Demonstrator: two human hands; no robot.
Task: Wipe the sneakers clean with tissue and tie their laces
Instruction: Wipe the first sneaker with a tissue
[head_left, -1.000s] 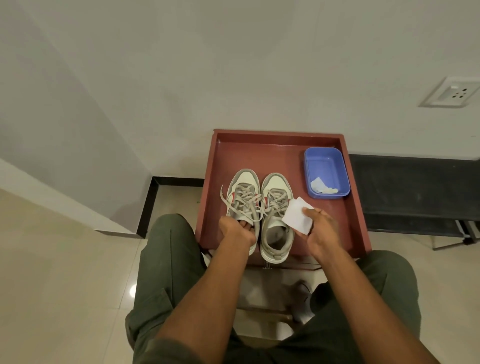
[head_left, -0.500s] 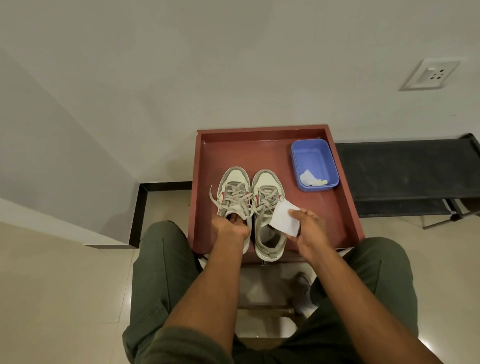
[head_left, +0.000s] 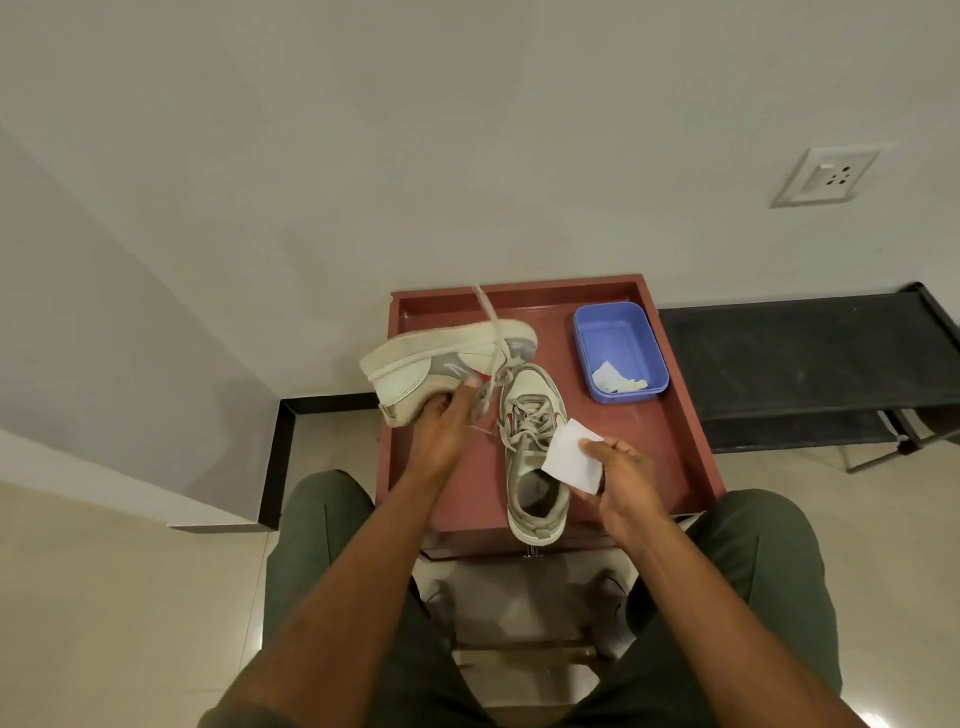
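Observation:
My left hand (head_left: 441, 426) grips the left sneaker (head_left: 436, 364) at its opening and holds it lifted on its side above the red tray (head_left: 691, 441), sole toward the wall, loose laces hanging over it. The right sneaker (head_left: 532, 447) stands flat on the tray, heel toward me, laces untied. A folded white tissue (head_left: 571, 457) is pinched in my right hand (head_left: 618, 473), just right of that sneaker's opening.
A blue plastic tub (head_left: 618, 353) with a crumpled used tissue (head_left: 613, 382) sits at the tray's far right. A black bench (head_left: 805, 364) runs along the wall to the right. My knees flank the tray's near edge; a wall socket (head_left: 826, 176) is up right.
My left hand has lifted the left sneaker off the tray and turned it onto its side. My right hand keeps the tissue, shifted slightly right.

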